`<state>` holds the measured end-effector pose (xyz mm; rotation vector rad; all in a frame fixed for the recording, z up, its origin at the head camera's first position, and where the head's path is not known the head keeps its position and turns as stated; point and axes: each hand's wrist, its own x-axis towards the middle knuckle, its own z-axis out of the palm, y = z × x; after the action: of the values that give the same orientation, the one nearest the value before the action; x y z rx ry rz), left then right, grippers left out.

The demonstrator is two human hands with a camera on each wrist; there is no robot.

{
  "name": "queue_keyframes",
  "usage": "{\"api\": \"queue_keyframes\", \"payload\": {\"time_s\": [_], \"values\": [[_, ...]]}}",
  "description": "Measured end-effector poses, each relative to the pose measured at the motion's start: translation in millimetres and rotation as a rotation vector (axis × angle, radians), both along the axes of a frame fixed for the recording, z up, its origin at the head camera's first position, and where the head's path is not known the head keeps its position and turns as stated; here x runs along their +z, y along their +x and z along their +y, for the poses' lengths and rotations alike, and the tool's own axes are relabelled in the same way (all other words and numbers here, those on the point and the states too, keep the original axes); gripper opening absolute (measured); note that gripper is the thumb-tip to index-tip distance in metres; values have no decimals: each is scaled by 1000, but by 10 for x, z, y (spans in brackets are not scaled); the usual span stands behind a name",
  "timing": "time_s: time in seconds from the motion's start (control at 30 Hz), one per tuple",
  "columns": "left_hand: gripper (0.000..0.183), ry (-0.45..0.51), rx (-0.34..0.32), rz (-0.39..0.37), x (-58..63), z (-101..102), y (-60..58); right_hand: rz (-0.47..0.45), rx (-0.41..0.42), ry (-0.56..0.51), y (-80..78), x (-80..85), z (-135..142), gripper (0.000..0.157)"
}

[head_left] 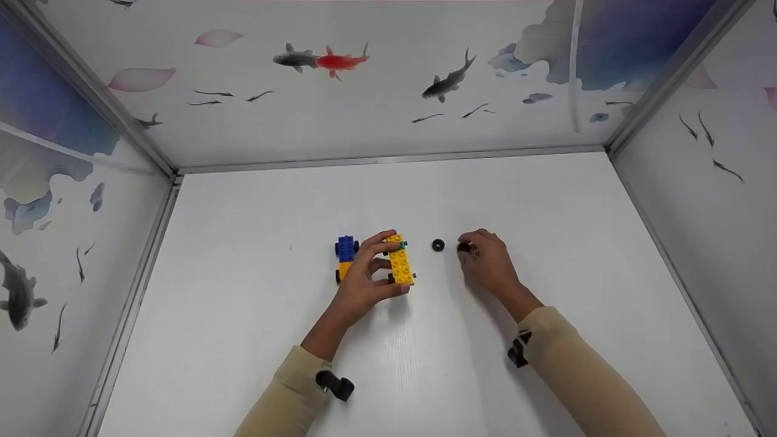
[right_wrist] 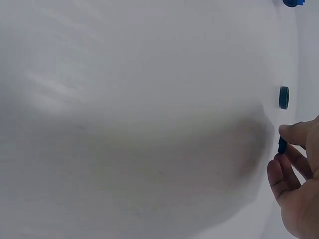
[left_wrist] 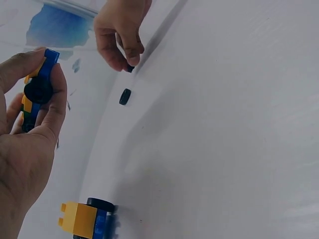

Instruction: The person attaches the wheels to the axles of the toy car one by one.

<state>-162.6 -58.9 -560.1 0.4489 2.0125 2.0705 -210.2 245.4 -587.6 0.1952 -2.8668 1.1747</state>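
Note:
My left hand (head_left: 363,278) grips a toy car (head_left: 400,264) of yellow bricks on a blue base, thumb at its near end and fingers at its far end. Black wheels show on its left side; bare axle ends stick out on its right. In the left wrist view one black wheel (left_wrist: 38,90) faces the camera. My right hand (head_left: 489,261) pinches a small black wheel (right_wrist: 282,145) between thumb and fingers, at or just above the table. Between the hands a loose black wheel (head_left: 437,245) lies on the table.
A second toy car (head_left: 345,250), blue and yellow with black wheels, stands left of my left hand. Under everything is a white table (head_left: 388,200). White panels printed with fish (head_left: 449,82) stand at the back and both sides.

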Motion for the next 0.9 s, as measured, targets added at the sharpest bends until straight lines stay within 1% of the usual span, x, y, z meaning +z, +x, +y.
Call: {"api": "queue_keyframes", "payload": {"time_s": [0.1,0.3,0.5,0.67,0.8,0.9], "values": [[73,4,1,-1,-9,1,0,8,2,-56,1,52,-52,28],[66,-10,16,-2,-17,12,4,56,32,-150,13,178,-192,33],[61,-25,24,-2,-2,26,13,31,32,-219,37,306,-321,32],[61,-20,16,-8,10,35,17,18,62,-291,64,396,-381,33],[62,-25,17,-15,15,43,19,8,93,-320,73,441,-418,36],[61,-24,17,-15,13,48,22,-4,116,-317,77,457,-437,35]]}}
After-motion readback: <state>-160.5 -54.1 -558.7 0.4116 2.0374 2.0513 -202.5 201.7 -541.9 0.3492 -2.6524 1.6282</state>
